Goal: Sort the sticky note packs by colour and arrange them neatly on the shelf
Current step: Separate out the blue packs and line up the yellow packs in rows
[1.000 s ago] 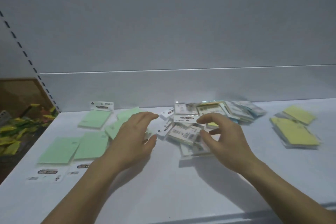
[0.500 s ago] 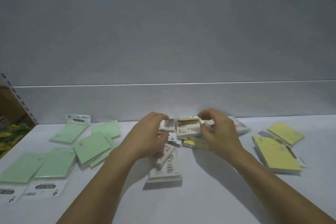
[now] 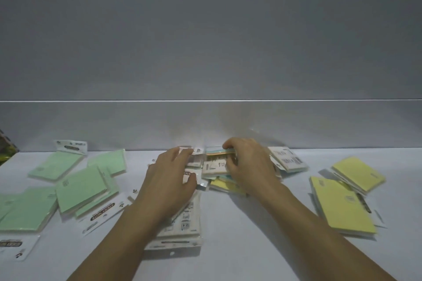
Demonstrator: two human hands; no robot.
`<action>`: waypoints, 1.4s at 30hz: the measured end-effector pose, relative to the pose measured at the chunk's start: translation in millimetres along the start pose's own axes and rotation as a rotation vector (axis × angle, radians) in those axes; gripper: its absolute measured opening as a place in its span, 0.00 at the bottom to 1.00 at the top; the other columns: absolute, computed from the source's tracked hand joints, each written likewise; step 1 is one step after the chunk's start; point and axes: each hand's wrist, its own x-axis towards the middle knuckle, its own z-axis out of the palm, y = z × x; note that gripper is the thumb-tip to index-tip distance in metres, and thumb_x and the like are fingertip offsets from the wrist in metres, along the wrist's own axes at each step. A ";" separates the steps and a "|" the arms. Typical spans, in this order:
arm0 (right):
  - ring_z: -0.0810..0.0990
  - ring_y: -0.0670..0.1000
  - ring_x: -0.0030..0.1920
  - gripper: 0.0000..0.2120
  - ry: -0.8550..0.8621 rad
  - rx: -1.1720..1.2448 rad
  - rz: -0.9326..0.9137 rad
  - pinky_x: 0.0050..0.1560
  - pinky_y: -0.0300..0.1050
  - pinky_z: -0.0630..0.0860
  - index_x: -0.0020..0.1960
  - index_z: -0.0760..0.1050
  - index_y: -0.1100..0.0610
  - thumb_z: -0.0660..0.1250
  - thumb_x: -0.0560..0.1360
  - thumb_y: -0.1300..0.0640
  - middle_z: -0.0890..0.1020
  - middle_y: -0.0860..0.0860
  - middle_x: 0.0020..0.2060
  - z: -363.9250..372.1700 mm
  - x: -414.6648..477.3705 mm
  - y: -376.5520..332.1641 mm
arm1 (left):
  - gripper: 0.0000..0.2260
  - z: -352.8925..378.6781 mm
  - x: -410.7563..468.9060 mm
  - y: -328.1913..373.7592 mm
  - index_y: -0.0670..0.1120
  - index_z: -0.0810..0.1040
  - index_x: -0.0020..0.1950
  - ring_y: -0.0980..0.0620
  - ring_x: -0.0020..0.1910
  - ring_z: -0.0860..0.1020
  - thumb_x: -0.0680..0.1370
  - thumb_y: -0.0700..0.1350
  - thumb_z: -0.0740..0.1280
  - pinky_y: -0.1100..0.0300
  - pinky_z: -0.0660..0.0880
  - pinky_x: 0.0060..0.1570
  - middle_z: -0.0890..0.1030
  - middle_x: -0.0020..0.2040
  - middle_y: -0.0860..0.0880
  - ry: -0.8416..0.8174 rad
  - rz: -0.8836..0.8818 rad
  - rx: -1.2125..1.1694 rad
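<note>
Both hands are placed on the mixed pile (image 3: pixel 286 162) at the centre of the shelf (image 3: pixel 251 253), close to the back panel (image 3: pixel 205 52).

Left hand (image 3: pixel 169 180): fingers are curled over the top edge of a white-header pack (image 3: pixel 194 160) and the thumb is pressed in from below, so the pack is pinched.

Right hand (image 3: pixel 249 166): fingers are hooked over the far edge of a barcode-side pack (image 3: pixel 214 165) and the thumb is set against its near face, so the pack is gripped.

The two held packs are side by side, nearly touching, at 12 o'clock of the wrists. Pale blue and yellow edges are seen under the right hand's pack. The count in the pile cannot be told.

Green packs (image 3: pixel 80 187) are spread at 9 o'clock of the hands, loosely overlapped and not squared up. Several white header cards are seen sticking out toward the shelf's front edge.

Yellow packs (image 3: pixel 340 205) are laid at 3 o'clock in two small stacks, one behind the other, well apart from the pile.

Face-down packs (image 3: pixel 189 221) are stacked at 6 o'clock of the pile, partly covered by the left forearm.

Label print is mostly blurred.
</note>
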 end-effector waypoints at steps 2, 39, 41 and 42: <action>0.77 0.54 0.54 0.10 0.061 0.016 -0.071 0.53 0.55 0.74 0.55 0.80 0.50 0.66 0.76 0.59 0.83 0.46 0.50 0.4 -2.3 -0.4 | 0.27 2.0 -1.0 -0.2 0.58 0.61 0.76 0.47 0.73 0.66 0.77 0.55 0.61 0.47 0.69 0.67 0.67 0.76 0.52 -0.001 -0.007 0.017; 0.74 0.56 0.62 0.24 0.017 -0.131 -0.083 0.60 0.56 0.74 0.61 0.78 0.50 0.71 0.67 0.62 0.79 0.49 0.58 -50.7 -72.8 23.1 | 0.41 -25.0 -23.0 3.0 0.62 0.66 0.73 0.55 0.78 0.54 0.62 0.76 0.58 0.48 0.53 0.73 0.61 0.76 0.58 -0.186 0.224 -0.123; 0.70 0.53 0.67 0.27 -0.114 -0.173 -0.138 0.64 0.57 0.71 0.66 0.75 0.48 0.70 0.68 0.61 0.76 0.46 0.64 -39.3 -62.3 12.3 | 0.44 -24.5 -25.5 0.4 0.62 0.61 0.76 0.56 0.79 0.50 0.62 0.75 0.61 0.47 0.49 0.77 0.57 0.79 0.57 -0.264 0.247 -0.070; 0.68 0.52 0.69 0.27 -0.160 -0.182 -0.134 0.66 0.55 0.68 0.67 0.74 0.47 0.69 0.69 0.59 0.75 0.45 0.65 -35.0 -58.0 9.9 | 0.44 -24.6 -26.0 -0.9 0.62 0.60 0.77 0.56 0.79 0.52 0.63 0.73 0.63 0.48 0.50 0.77 0.59 0.78 0.57 -0.282 0.249 -0.062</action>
